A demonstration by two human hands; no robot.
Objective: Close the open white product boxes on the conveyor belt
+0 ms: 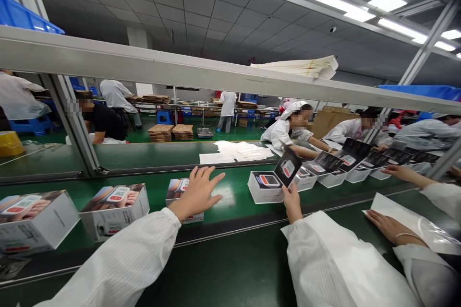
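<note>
My left hand is open with its fingers spread, over the right side of a closed printed box that it partly hides. My right hand pinches the lower edge of a raised dark box lid. That lid belongs to a white box standing open on the green conveyor belt, with a device in a dark insert inside. To the left, two more closed boxes, a middle one and a nearer one, show a printed monitor on top.
Several open boxes line the belt to the right. A co-worker's hands are at the right, one on a white sheet. White papers lie beyond the belt, near another co-worker. A metal shelf crosses above.
</note>
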